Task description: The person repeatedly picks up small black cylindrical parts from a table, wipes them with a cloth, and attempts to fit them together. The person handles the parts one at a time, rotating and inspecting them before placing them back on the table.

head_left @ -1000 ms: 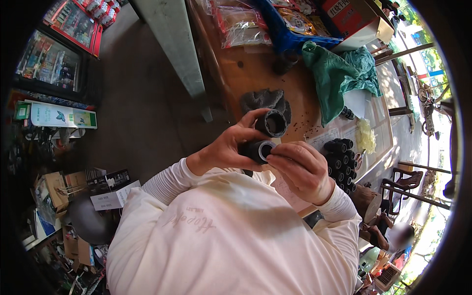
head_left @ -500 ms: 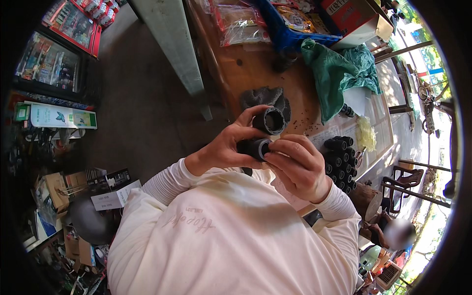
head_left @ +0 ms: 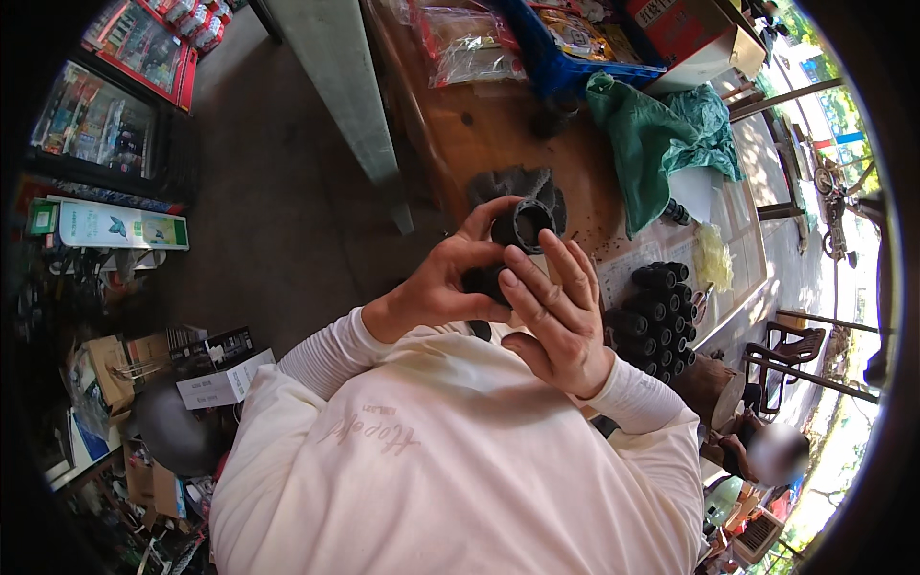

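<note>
My left hand [head_left: 439,278] is closed around two black cylindrical pieces. The upper one, a hollow black ring-shaped cap [head_left: 506,230], has its round opening turned up. Below it sits a black cylinder [head_left: 482,280], largely covered by fingers. Over that lower piece my right hand [head_left: 563,321] is stretched out with its fingers apart, the fingertips at or close to its end; I cannot tell whether they touch. Just beyond both hands a crumpled dark grey cloth [head_left: 500,182] lies on the brown table [head_left: 479,125].
Several black cylinders [head_left: 659,311] are stacked on the table's right side, beside a yellowish net-like bundle [head_left: 712,259]. Farther off are a green plastic bag [head_left: 632,153], a blue crate [head_left: 556,72] and clear packets [head_left: 470,48]. A grey metal post [head_left: 335,86] stands left of the table.
My right hand has gone from pinching at the lower cylinder's open end to lying spread across it. The left hand keeps both pieces in nearly the same place.
</note>
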Action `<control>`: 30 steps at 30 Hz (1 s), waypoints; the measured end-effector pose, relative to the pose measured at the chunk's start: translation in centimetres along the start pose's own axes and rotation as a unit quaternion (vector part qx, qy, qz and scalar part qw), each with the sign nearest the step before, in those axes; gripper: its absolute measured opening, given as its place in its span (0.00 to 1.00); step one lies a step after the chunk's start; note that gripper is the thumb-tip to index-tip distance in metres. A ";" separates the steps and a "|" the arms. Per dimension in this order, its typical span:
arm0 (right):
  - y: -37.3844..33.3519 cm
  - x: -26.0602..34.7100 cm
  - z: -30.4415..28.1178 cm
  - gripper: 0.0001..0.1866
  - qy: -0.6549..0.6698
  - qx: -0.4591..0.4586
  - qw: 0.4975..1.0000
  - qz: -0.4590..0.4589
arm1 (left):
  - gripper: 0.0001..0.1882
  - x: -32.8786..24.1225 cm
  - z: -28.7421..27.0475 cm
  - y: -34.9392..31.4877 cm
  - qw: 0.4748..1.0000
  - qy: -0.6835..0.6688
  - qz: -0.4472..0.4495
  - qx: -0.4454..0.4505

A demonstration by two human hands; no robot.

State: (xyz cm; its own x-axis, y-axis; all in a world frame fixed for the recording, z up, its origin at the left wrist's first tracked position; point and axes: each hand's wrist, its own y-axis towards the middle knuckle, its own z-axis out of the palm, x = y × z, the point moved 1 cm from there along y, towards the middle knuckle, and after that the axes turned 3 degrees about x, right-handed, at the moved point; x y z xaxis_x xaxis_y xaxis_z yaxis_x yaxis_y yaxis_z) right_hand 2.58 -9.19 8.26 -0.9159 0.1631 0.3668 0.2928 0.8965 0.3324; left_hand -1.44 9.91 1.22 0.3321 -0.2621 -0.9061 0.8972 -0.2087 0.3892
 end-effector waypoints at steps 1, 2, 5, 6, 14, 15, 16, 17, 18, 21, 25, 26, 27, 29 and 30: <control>-0.1 0.0 0.6 0.35 -0.001 -0.001 1.000 0.010 | 0.27 0.0 -0.2 0.1 1.000 0.022 -0.001 0.008; -0.2 -0.1 0.9 0.34 -0.001 -0.003 1.000 0.019 | 0.27 0.2 -0.1 -0.1 0.999 -0.016 -0.028 -0.011; 0.3 -0.6 0.8 0.32 0.014 0.020 1.000 0.017 | 0.27 0.7 0.2 -0.9 0.992 -0.092 -0.080 -0.043; 0.3 -1.2 0.6 0.34 0.022 0.027 0.999 -0.013 | 0.26 0.6 0.1 -0.8 0.992 -0.093 -0.076 -0.037; 0.1 -4.9 2.6 0.43 0.437 -0.113 0.881 0.139 | 0.26 -1.1 0.3 0.0 0.989 -0.135 -0.045 0.052; 0.3 -4.7 3.1 0.44 0.513 -0.107 0.838 0.151 | 0.26 -1.0 0.3 -0.1 0.988 -0.134 -0.048 0.059; 0.3 -4.6 3.3 0.45 0.583 -0.100 0.789 0.165 | 0.25 -0.8 0.4 -0.1 0.987 -0.135 -0.052 0.066; 0.1 -4.6 3.3 0.44 0.588 -0.099 0.785 0.165 | 0.25 -0.8 0.4 -0.2 0.986 -0.136 -0.055 0.073; -0.1 -4.8 3.4 0.44 0.593 -0.097 0.782 0.165 | 0.26 -0.9 0.5 -0.2 0.986 -0.130 -0.058 0.083; 0.0 -5.4 2.9 0.40 0.581 -0.085 0.798 0.138 | 0.26 -0.7 0.2 -0.4 0.976 -0.152 -0.103 0.118; -0.6 -6.0 2.6 0.36 0.535 -0.110 0.829 0.118 | 0.25 -1.1 -0.2 -0.6 0.970 -0.189 -0.119 0.093; -0.8 -6.1 2.5 0.34 0.517 -0.124 0.840 0.109 | 0.25 -1.6 -0.2 -0.8 0.966 -0.211 -0.135 0.064; -1.0 -6.2 2.4 0.34 0.505 -0.118 0.848 0.108 | 0.25 -1.8 -0.3 -1.0 0.960 -0.232 -0.150 0.035; -1.5 -6.5 2.6 0.32 0.482 -0.104 0.863 0.106 | 0.25 -1.7 -0.6 -1.5 0.976 -0.165 -0.141 -0.004; -1.6 -6.5 2.8 0.31 0.463 -0.104 0.873 0.114 | 0.26 -1.7 -0.8 -1.7 0.983 -0.112 -0.147 -0.018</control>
State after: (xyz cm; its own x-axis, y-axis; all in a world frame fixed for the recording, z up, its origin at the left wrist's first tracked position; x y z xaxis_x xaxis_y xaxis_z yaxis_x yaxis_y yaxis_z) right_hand 7.35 -10.57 2.93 -0.2421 -0.1620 0.9566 0.5698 0.7743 0.2754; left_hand -3.28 11.46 1.99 -0.0111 -0.3973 -0.9176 0.9558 -0.2740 0.1070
